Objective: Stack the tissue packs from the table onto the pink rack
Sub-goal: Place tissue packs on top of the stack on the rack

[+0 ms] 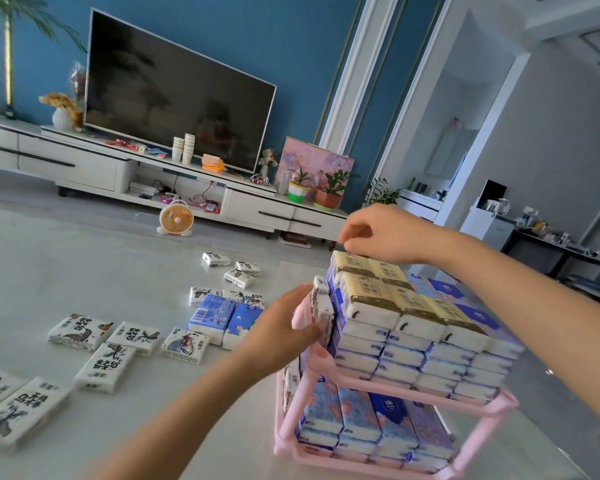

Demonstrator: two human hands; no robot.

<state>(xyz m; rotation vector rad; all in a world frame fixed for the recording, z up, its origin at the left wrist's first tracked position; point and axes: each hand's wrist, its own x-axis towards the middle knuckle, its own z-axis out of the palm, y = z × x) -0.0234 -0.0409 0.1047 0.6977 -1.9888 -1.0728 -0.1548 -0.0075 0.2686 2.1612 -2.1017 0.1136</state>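
While flat, left hand (284, 329) presses pack (323, 311).

Pink rack (496, 408), packs in 3 colours.
Top packs (369, 291) pale yellow w/ brown print; table packs (106, 367) white w/ black ink drawings.

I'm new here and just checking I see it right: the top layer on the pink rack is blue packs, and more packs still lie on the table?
Not quite: the head view shows the top layer on the pink rack is yellow packs, not blue. Loose packs do still lie on the table.
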